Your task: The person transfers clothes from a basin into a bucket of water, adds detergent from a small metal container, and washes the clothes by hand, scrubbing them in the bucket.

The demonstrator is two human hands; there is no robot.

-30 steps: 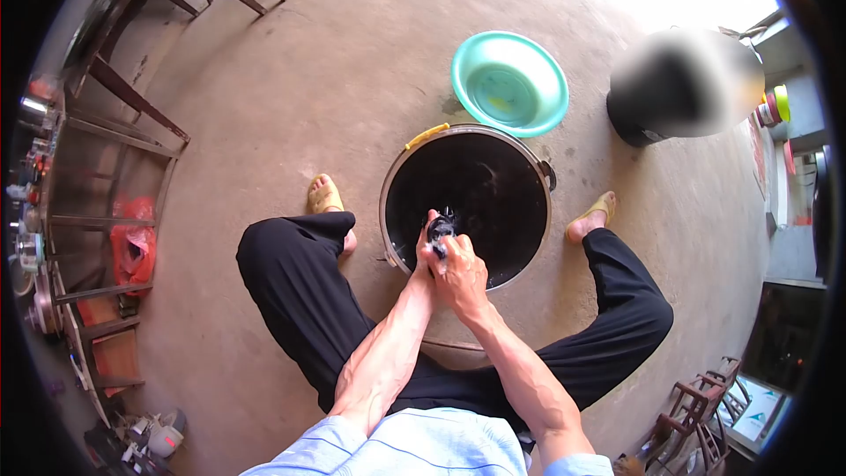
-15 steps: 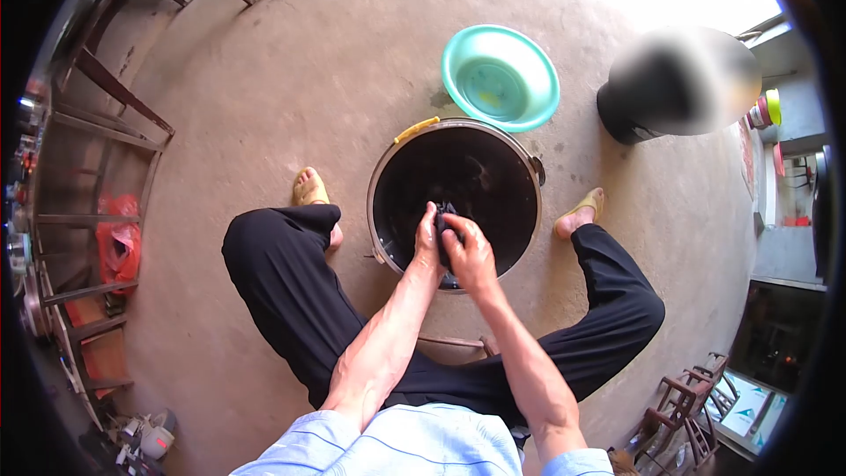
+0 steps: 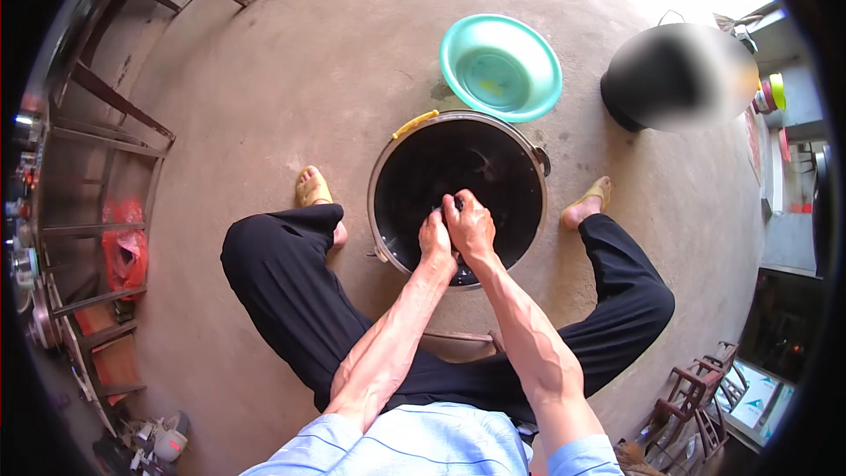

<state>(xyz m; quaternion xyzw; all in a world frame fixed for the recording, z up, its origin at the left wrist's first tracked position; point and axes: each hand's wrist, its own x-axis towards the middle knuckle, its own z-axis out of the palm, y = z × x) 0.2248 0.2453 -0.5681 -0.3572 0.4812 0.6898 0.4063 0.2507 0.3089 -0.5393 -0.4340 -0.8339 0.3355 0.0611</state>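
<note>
My left hand point(image 3: 434, 242) and my right hand point(image 3: 471, 227) are pressed together over a round bucket point(image 3: 544, 198) between my knees. Both are closed around a dark, wet bundle that looks like cloth point(image 3: 459, 204). Only a small bit of it shows between the fingers; the palms hide the rest. Inside the bucket is dark liquid point(image 3: 441, 159) with light specks. A yellow grip point(image 3: 415, 123) sits on the handle along the bucket's far left rim.
Just beyond the bucket stands a green basin point(image 3: 538, 44). A dark, partly blurred bucket point(image 3: 621, 92) is at the far right. Wooden frames line the left, with a red plastic bag point(image 3: 125, 256). Small chairs point(image 3: 696, 383) are at lower right. My feet flank the bucket.
My right hand has turned and closed in against the left, so the dark bundle, plainly visible between them before, is now mostly covered. The view has shifted slightly.
</note>
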